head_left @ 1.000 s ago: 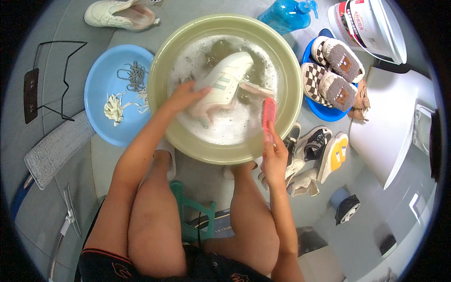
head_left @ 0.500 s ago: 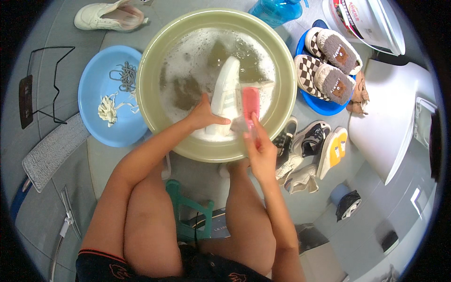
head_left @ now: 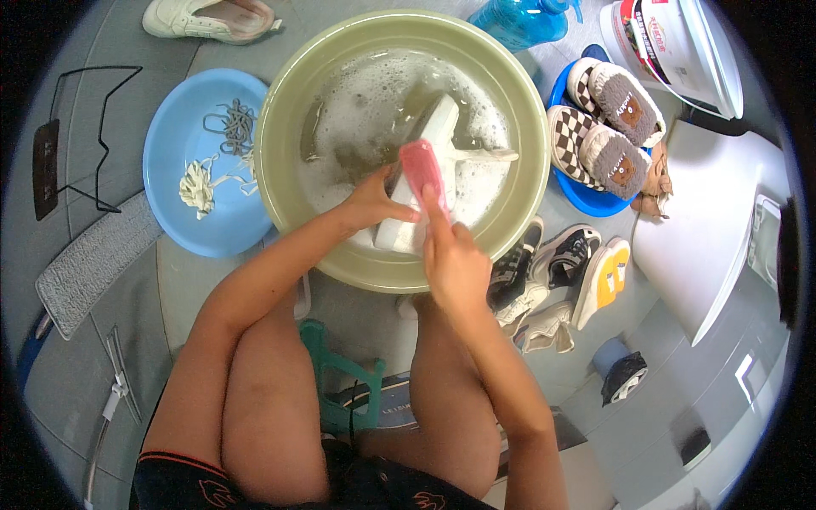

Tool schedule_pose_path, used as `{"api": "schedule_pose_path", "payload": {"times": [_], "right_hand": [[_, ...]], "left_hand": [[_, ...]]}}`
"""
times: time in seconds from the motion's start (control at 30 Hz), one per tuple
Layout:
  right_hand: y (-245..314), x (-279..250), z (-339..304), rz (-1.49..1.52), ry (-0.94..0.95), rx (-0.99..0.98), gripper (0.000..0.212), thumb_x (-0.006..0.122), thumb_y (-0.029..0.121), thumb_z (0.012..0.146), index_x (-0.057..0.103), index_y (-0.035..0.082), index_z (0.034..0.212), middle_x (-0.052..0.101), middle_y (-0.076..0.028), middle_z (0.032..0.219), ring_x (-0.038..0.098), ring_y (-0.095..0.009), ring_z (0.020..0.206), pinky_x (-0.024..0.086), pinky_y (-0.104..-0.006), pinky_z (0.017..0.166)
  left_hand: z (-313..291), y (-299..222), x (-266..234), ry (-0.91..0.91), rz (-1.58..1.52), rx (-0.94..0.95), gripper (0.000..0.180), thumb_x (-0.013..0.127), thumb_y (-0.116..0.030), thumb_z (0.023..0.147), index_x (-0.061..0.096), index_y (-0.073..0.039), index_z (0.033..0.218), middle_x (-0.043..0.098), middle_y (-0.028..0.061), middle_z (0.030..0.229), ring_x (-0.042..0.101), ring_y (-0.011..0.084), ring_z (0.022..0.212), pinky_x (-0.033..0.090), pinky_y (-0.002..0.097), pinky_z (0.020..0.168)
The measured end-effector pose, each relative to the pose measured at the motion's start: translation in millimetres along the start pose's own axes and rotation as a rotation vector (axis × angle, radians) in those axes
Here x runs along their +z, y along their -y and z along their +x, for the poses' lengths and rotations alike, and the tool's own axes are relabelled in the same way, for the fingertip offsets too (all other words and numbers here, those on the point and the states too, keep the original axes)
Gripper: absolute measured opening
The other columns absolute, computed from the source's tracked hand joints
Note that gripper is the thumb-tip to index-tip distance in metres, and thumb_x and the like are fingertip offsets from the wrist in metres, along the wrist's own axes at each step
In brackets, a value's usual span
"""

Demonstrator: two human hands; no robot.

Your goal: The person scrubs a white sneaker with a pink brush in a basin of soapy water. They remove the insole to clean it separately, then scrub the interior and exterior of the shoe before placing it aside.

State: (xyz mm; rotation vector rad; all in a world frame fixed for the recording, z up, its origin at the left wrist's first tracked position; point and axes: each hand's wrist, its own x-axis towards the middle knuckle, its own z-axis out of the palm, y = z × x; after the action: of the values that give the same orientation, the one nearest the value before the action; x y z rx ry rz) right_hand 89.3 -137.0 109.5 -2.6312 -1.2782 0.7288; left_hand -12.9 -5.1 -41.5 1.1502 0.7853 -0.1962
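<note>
Using the olive-green washbasin [head_left: 283, 157] as the landmark here. Closest in, a green plastic stool [head_left: 367, 404] sits on the near side of it. Right hand [head_left: 455, 259] reaches over the basin's near rim, fingers wrapped around a pink scrub brush [head_left: 418, 164]. The brush is over the side of a white sneaker [head_left: 440, 123], which is inside the basin in sudsy water, tongue flopped out. Left hand [head_left: 374, 204] is grasping the sneaker by its near half, thumb across it. Right of the basin, near side, there's a bunch of shoes [head_left: 568, 259]. Left of it, a light blue basin [head_left: 174, 170] holds gray laces [head_left: 231, 127] and white laces [head_left: 198, 191]. Right of it, checkered slippers [head_left: 616, 166] sit in a blue tub [head_left: 586, 197]. Beyond the far rim: a blue pump bottle [head_left: 520, 25], plus another white sneaker off to the far left [head_left: 229, 21].
</note>
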Motion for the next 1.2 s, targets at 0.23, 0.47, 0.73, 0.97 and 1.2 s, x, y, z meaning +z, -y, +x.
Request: {"api": "schedule_pose_path", "payload": {"times": [0.23,0.47,0.73,0.97,1.2], "right_hand": [[-1,-6,89,0.174,-0.043,0.084,0.045,0.048,0.03,0.096,0.043,0.027,0.141,0.065,-0.024,0.079,0.064,-0.041,0.068,0.05,-0.0494,0.064],[16,-25,73,0.133,0.013,0.008,0.047,0.047,0.026,0.096,0.04,0.024,0.142,0.064,-0.025,0.074,0.063,-0.042,0.064,0.051,-0.0516,0.06],[10,-17,64,0.028,-0.013,-0.078,0.046,0.052,0.027,0.094,0.044,0.026,0.14,0.062,-0.02,0.062,0.064,-0.038,0.058,0.051,-0.0492,0.053],[-2,-29,99,0.172,-0.084,0.011,0.046,0.051,0.024,0.093,0.045,0.018,0.139,0.064,-0.025,0.073,0.064,-0.042,0.064,0.05,-0.052,0.057],[16,-11,7,-0.009,0.029,-0.081,0.058,0.056,0.02,0.09,0.037,0.026,0.145,0.058,-0.015,0.056,0.062,-0.035,0.051,0.049,-0.0479,0.046]], "left_hand": [[-11,-16,-1,0.028,-0.134,0.043,0.089,0.084,-0.023,0.058,0.042,0.006,0.131,0.056,0.0185,0.124,0.054,0.0252,0.115,0.041,0.0337,0.098],[-16,-26,-4,-0.104,0.04,0.126,0.089,0.083,-0.021,0.057,0.043,0.005,0.133,0.056,0.0185,0.125,0.054,0.0249,0.115,0.04,0.0335,0.1],[-14,-27,-8,-0.046,-0.131,0.093,0.086,0.082,-0.018,0.058,0.044,0.003,0.133,0.058,0.0158,0.12,0.056,0.0244,0.11,0.041,0.0332,0.097],[-16,-24,-3,-0.002,-0.099,0.178,0.094,0.083,-0.019,0.057,0.04,0.005,0.137,0.058,0.0159,0.122,0.055,0.0239,0.112,0.04,0.0331,0.099],[-13,-18,-7,0.009,-0.036,0.174,0.095,0.083,-0.019,0.056,0.04,0.005,0.137,0.057,0.0155,0.123,0.056,0.023,0.111,0.041,0.0335,0.099]]}}
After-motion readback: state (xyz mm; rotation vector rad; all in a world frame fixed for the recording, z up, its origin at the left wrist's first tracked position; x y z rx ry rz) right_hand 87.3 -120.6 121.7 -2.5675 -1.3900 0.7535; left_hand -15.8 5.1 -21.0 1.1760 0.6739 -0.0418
